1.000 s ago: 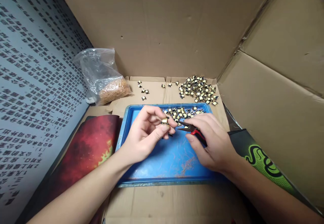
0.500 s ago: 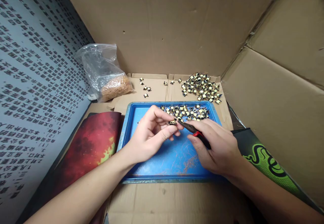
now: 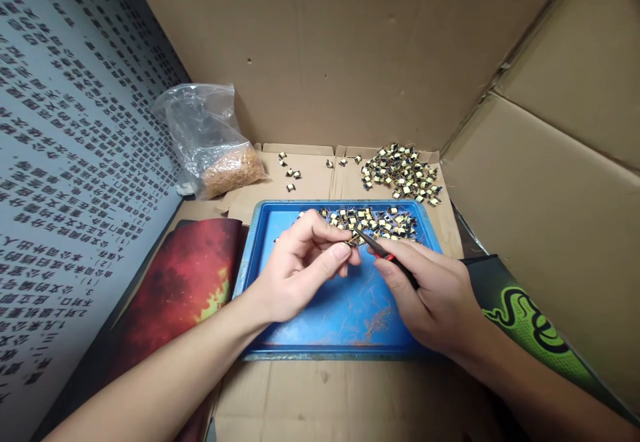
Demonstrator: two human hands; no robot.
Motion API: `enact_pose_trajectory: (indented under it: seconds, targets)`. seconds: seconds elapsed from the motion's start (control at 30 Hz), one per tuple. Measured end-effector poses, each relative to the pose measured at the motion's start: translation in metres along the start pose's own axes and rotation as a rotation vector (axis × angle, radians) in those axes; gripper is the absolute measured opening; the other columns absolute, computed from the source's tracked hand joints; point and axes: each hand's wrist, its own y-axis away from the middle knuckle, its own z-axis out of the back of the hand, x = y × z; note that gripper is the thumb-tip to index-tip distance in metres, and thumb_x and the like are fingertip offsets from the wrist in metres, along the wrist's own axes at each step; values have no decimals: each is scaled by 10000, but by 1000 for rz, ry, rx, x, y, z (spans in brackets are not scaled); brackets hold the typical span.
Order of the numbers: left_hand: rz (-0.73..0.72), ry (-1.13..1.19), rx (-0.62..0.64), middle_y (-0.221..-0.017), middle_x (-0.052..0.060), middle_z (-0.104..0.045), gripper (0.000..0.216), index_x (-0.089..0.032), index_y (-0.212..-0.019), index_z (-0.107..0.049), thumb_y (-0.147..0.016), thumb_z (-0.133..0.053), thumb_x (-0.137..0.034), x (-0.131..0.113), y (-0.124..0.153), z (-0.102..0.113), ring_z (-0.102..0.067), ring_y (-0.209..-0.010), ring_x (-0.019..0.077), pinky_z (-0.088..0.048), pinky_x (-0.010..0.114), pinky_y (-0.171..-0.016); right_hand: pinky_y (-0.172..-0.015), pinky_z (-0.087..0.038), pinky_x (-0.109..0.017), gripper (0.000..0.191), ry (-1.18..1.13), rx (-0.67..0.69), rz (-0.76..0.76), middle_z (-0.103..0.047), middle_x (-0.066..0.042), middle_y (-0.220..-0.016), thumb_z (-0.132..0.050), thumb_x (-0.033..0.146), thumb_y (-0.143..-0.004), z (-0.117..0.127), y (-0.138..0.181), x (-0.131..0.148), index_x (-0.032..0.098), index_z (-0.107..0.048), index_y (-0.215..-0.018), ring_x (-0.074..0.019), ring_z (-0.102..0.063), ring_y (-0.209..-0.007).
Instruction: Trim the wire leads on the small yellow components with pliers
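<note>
Over the blue tray [image 3: 320,349], my left hand [image 3: 310,269] pinches a small wire-wound coil [image 3: 352,243] between thumb and fingertips, which cover much of it. My right hand [image 3: 430,289] is closed around red-and-black pliers [image 3: 380,250]. The pliers' dark jaws point up and left, right by the coil; whether they grip one of its wires I cannot make out. Behind my hands, many similar yellow-and-black coils [image 3: 367,219] lie in the far part of the tray. Thin copper-coloured wire scraps [image 3: 377,322] are scattered on the tray floor nearer me.
A heap of coils [image 3: 403,174] sits on the cardboard beyond the tray, with several loose coils [image 3: 291,187] to its left. At the back left leans a clear plastic bag [image 3: 233,167] of copper-coloured wire bits. A red mat [image 3: 185,282] and a black-green mat [image 3: 525,322] flank the tray.
The coil has turned in my left fingers, so less of its yellow side shows. The pliers' tip has swung slightly upward beside it. The view has shifted a little.
</note>
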Motion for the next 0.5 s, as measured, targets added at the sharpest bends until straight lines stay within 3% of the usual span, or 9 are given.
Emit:
enact_pose_trajectory:
  seconds: [0.13,0.2,0.37,0.5]
  targets:
    - [-99,6,-15,-915,39,-730,67,-176,-1077,-604,-1034,-644,-146,-3,0,2,-680,-769,86,-550,168,-648,-859,-618,-338,203,79,-111,-108,-820,-120,-1064,-568,226,-1050,0,0,-13,143,-737,-1127,-239,-794,-944]
    - [-116,17,-23,-925,39,-734,71,-180,-1087,-589,-1042,-623,-137,-5,-1,2,-683,-764,83,-551,169,-652,-840,-618,-340,190,46,-101,-115,-819,-112,-1049,-592,239,-1038,2,-1,-21,155,-735,-1130,-234,-790,-923]
    - [-137,-55,-59,-1027,58,-748,171,-214,-1173,-534,-1042,-622,-149,-6,-4,4,-698,-757,93,-568,194,-667,-816,-583,-395,204,-159,151,102,-769,-79,-992,-646,243,-982,8,-4,-34,190,-705,-1170,-227,-714,-884]
    - [-165,-163,-60,-1061,73,-733,274,-236,-1288,-524,-1042,-623,-167,-4,-4,8,-723,-808,122,-571,219,-672,-888,-526,-474,290,-67,298,217,-740,-98,-1073,-643,252,-972,7,-3,-36,199,-690,-1253,-263,-654,-984]
